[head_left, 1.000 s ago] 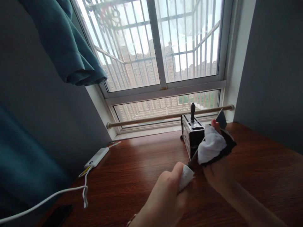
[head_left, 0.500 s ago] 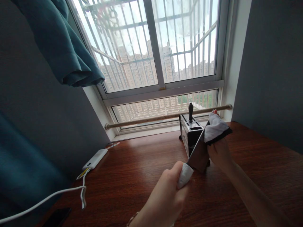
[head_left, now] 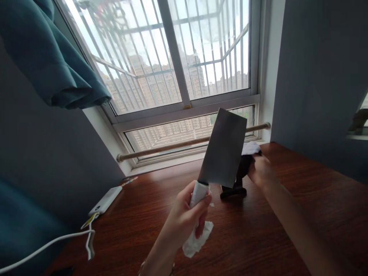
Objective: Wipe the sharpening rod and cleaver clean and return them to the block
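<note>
My left hand (head_left: pixel 188 216) is closed round the white-wrapped handle (head_left: pixel 199 193) of a cleaver. Its broad grey blade (head_left: pixel 225 149) points up and slightly right, flat side facing me. Below my fingers hangs a crumpled piece of white tissue (head_left: pixel 197 241). My right hand (head_left: pixel 261 170), to the right of the blade and apart from it, grips a white and black cloth (head_left: pixel 250 148). A box-shaped metal and black device stands behind the blade; mostly its black foot (head_left: pixel 233 193) shows, and the rest is hidden by the blade and cloth.
The brown wooden table (head_left: pixel 143 214) reaches the window sill, where a horizontal rod (head_left: pixel 163 147) crosses below the window. At the left lie a white power bank (head_left: pixel 105 200) and a white cable (head_left: pixel 43 249). A blue curtain (head_left: pixel 57 65) hangs at upper left.
My left hand has raised the cleaver and turned its blade upright, flat side towards me. My right hand has moved the cloth off the blade. The camera view has shifted slightly right.
</note>
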The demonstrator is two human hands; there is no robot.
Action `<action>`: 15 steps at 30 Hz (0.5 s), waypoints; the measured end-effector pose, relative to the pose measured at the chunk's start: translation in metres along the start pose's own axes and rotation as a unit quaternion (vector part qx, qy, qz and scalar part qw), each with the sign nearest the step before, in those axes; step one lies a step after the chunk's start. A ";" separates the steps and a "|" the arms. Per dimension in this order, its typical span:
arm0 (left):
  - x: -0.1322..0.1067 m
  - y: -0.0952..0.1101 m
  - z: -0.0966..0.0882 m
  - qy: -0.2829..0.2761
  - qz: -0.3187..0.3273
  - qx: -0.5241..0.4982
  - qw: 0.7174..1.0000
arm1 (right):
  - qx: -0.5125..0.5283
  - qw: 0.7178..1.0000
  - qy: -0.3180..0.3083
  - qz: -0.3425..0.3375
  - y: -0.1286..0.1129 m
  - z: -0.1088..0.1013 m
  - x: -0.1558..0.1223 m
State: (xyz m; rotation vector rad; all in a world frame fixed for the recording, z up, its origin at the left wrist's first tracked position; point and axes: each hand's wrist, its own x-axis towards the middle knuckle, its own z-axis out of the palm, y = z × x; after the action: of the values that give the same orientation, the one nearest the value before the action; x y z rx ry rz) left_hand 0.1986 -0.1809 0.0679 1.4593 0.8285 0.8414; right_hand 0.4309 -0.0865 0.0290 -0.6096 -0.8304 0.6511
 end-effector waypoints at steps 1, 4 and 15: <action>-0.001 0.001 0.001 -0.001 -0.001 -0.031 1.000 | 0.029 0.999 -0.024 0.023 -0.004 0.003 -0.003; -0.004 0.003 0.008 -0.027 -0.021 -0.134 0.990 | 0.120 0.980 -0.105 0.119 -0.018 0.015 -0.020; 0.011 -0.005 0.010 -0.014 -0.044 -0.213 0.976 | 0.089 0.963 -0.229 0.111 -0.067 0.032 -0.057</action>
State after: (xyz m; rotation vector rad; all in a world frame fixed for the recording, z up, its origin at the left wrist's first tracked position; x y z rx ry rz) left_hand 0.2124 -0.1764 0.0628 1.0470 0.6388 0.8664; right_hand 0.3948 -0.1637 0.0666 -0.3929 -1.1264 1.0844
